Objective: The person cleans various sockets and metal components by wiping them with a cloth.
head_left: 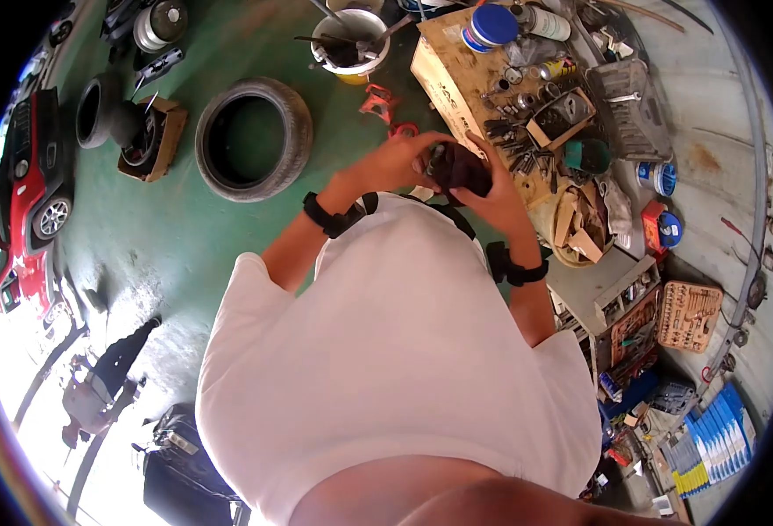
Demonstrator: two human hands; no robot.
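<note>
In front of my chest, beside the front edge of the workbench, both hands meet around a dark maroon, crumpled rag (467, 170). My left hand (397, 164) is closed at the rag's left side, its fingers curled round a small dark part (439, 161) partly wrapped in the cloth; its kind I cannot make out. My right hand (497, 200) grips the rag from the right, thumb across its lower side and fingers over its top. Palms and some fingertips are hidden. Black bands sit on both wrists.
The workbench (443, 66) bears sockets, a cardboard tray (562, 118) and a blue-lidded tub (491, 26). On the green floor lie a tyre (209, 140), a white bucket (377, 61) with tools and a red stand (377, 103). A red car (31, 184) and a person (97, 394) are farther left.
</note>
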